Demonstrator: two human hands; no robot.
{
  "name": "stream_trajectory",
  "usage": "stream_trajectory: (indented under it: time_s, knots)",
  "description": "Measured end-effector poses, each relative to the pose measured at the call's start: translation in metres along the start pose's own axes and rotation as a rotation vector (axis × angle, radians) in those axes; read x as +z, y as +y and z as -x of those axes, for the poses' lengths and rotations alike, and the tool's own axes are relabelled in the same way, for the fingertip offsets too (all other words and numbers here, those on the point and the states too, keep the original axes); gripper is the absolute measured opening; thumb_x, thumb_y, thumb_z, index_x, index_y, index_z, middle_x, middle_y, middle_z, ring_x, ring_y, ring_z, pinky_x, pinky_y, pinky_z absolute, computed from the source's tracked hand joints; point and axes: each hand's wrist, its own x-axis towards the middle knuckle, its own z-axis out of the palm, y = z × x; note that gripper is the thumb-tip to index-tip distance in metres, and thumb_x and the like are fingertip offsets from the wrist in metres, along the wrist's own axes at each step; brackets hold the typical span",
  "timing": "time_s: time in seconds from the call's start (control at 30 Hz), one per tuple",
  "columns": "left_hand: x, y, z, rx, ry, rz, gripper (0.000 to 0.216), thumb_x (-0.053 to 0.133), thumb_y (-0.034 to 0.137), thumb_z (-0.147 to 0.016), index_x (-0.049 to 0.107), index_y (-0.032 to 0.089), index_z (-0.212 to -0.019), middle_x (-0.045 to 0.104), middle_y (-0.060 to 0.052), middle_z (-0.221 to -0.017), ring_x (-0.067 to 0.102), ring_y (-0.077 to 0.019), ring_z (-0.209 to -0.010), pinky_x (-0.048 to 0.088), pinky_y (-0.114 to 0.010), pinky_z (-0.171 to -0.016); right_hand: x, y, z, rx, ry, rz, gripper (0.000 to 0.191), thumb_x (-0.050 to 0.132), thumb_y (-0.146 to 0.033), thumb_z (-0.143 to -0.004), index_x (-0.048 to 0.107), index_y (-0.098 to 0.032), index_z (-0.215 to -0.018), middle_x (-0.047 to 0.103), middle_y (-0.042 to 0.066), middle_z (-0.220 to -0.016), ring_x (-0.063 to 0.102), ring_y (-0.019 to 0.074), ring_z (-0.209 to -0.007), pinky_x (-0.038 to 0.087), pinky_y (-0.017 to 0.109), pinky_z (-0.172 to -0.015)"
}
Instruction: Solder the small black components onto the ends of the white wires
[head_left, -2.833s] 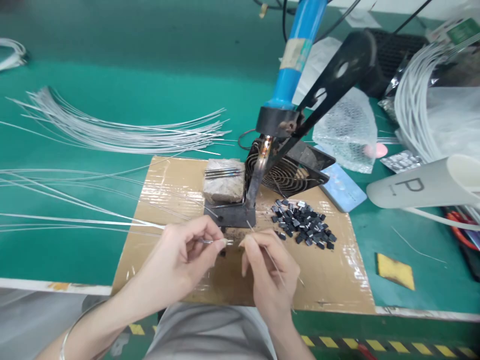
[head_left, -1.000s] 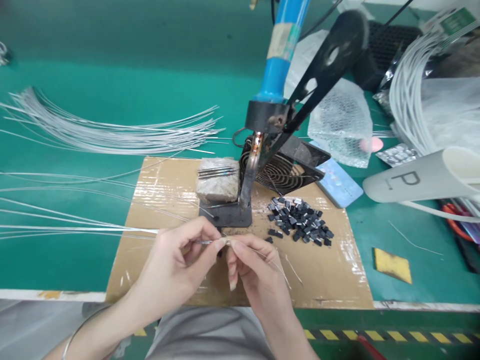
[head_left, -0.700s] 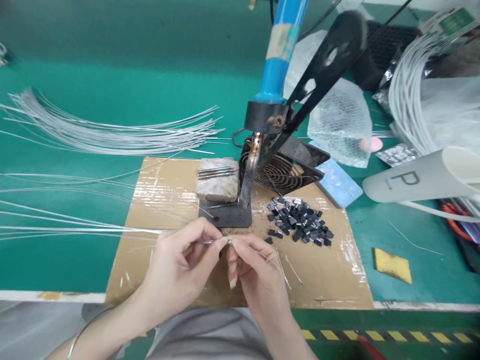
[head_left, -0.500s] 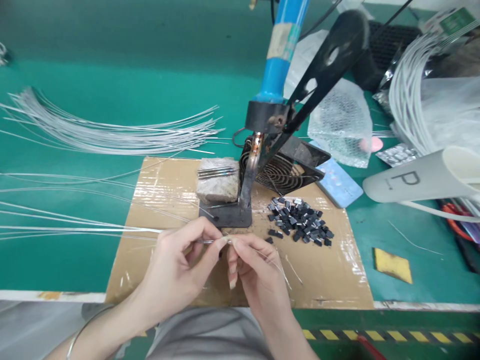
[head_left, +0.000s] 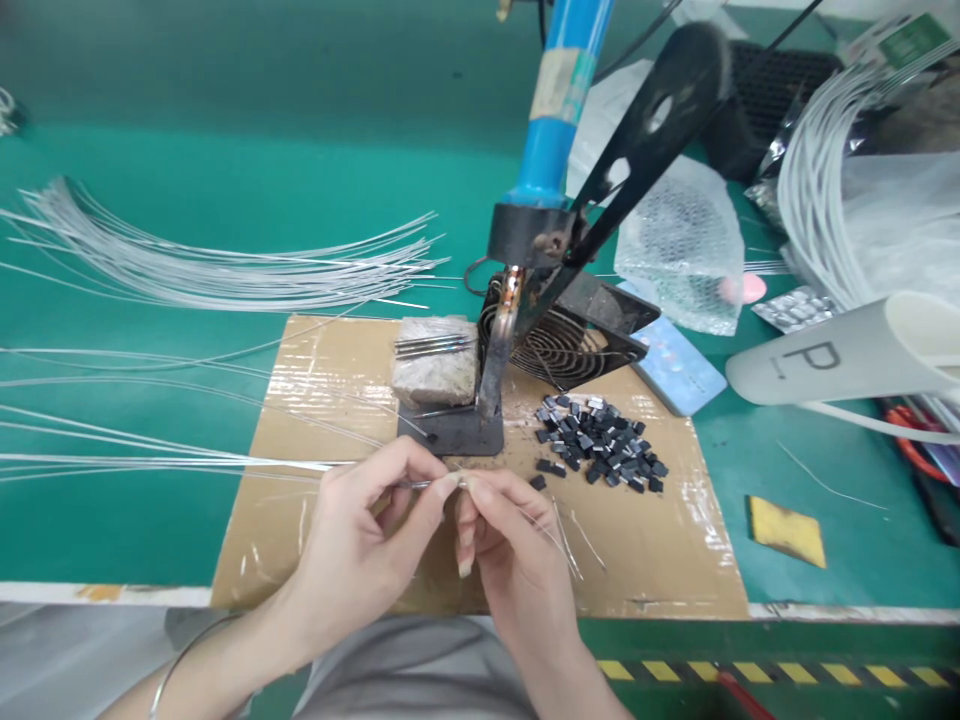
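Several thin white wires (head_left: pixel 292 463) run from the left into my left hand (head_left: pixel 375 540), whose thumb and fingers are closed on them. Fingertip to fingertip with it, my right hand (head_left: pixel 517 550) pinches the wire ends; the exact spot is hidden by the fingers. Fine strands stick out past my right hand. Behind both hands stands a soldering iron with a blue handle (head_left: pixel 551 120), fixed in a black stand (head_left: pixel 630 160), its tip pointing down at a dark metal plate (head_left: pixel 450 432). A greyish block (head_left: pixel 435 375) carries several short metal rods.
Small black components (head_left: pixel 600 445) lie heaped on the cardboard (head_left: pixel 660 570) at right. A bundle of white wires (head_left: pixel 225 275) lies at back left. A small fan (head_left: pixel 562 340), blue box (head_left: pixel 682 370), white cup (head_left: pixel 825 355) and yellow sponge (head_left: pixel 786 531) stand rightward.
Both hands stay together at nearly the same place, with only a slight shift of the fingers and left forearm. The wires remain held.
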Motion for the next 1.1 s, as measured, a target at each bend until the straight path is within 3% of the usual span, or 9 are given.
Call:
stream_trajectory:
  time_s: [0.37, 0.57, 0.97, 1.1]
  knots:
    - [-0.0001, 0.0043, -0.0054, -0.015, 0.019, 0.019, 0.014, 0.069, 0.024, -0.093, 0.071, 0.02, -0.08, 0.07, 0.001, -0.064, 0.06, -0.0107, -0.052, 0.044, -0.018, -0.048, -0.0012, -0.0011, 0.0002, -0.036, 0.014, 0.049, 0.029, 0.1, -0.047, -0.074, 0.09, -0.021, -0.083, 0.075, -0.001, -0.064, 0.066, 0.007, -0.049, 0.061, 0.013, -0.047]
    - [-0.0022, 0.0075, -0.0061, -0.029, -0.002, 0.035, 0.014, 0.068, 0.024, -0.093, 0.071, 0.021, -0.079, 0.069, 0.002, -0.062, 0.059, -0.0107, -0.05, 0.042, -0.019, -0.047, -0.0074, 0.0028, 0.0015, -0.097, -0.012, 0.163, 0.016, 0.096, -0.04, -0.082, 0.091, -0.026, -0.086, 0.078, -0.001, -0.067, 0.07, 0.0122, -0.049, 0.067, 0.022, -0.047]
    - [0.0007, 0.0043, -0.0029, 0.034, -0.002, -0.054, 0.015, 0.066, 0.023, -0.095, 0.069, 0.021, -0.08, 0.068, 0.002, -0.059, 0.06, -0.0117, -0.049, 0.042, -0.02, -0.047, -0.0065, 0.0016, 0.003, -0.101, 0.01, 0.151, 0.012, 0.095, -0.037, -0.083, 0.091, -0.026, -0.085, 0.079, 0.0, -0.065, 0.069, 0.0119, -0.049, 0.066, 0.021, -0.049]
    - [0.0012, 0.0049, -0.0022, 0.05, -0.005, -0.058, 0.017, 0.065, 0.024, -0.096, 0.068, 0.021, -0.08, 0.067, 0.002, -0.058, 0.058, -0.0115, -0.048, 0.041, -0.021, -0.046, -0.0046, -0.0022, 0.0015, -0.086, 0.016, 0.132, 0.016, 0.099, -0.038, -0.077, 0.09, -0.025, -0.08, 0.076, -0.001, -0.06, 0.067, 0.0117, -0.045, 0.063, 0.021, -0.044]
